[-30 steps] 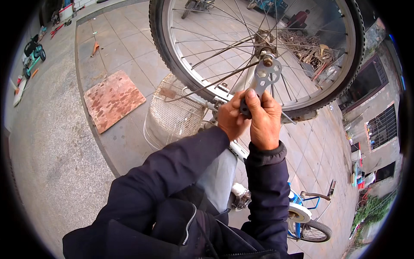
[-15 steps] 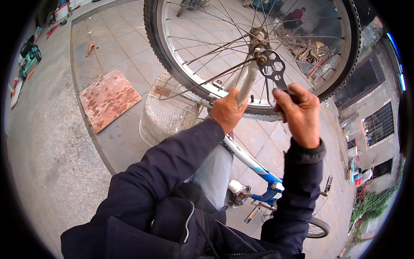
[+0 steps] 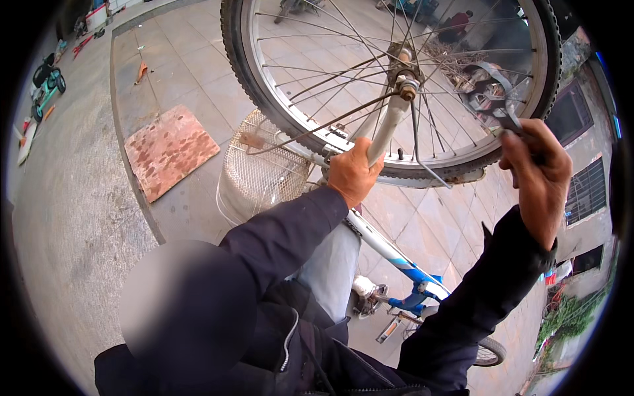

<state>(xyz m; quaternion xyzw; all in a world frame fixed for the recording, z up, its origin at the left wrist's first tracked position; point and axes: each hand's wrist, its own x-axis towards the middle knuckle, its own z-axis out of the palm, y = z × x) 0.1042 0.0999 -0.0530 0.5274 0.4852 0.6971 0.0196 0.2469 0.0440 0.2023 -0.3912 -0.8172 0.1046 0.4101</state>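
Note:
A bicycle's front wheel (image 3: 246, 79) stands raised before me, its axle nut (image 3: 407, 91) uncovered at the end of the white fork leg (image 3: 389, 125). Wrapped round that fork leg, below the hub, is my left hand (image 3: 353, 173). My right hand (image 3: 538, 175) grips the handle of a flat metal multi-hole spanner (image 3: 492, 96), held off to the right, apart from the nut. A thin bent metal rod (image 3: 416, 142) hangs from the axle beside the fork. The blue and white frame (image 3: 396, 257) runs down toward the lower right.
The bicycle's wire basket (image 3: 264, 168) rests on the paving left of the fork. A reddish square board (image 3: 172, 152) lies farther left. A small green child's bike (image 3: 47, 89) stands at the far left. A person (image 3: 457, 23) is in the background, beyond the wheel.
My right hand has drawn the spanner off the axle nut and swung it away to the right. The thin rod's lower end now shows. My left hand keeps its hold on the fork.

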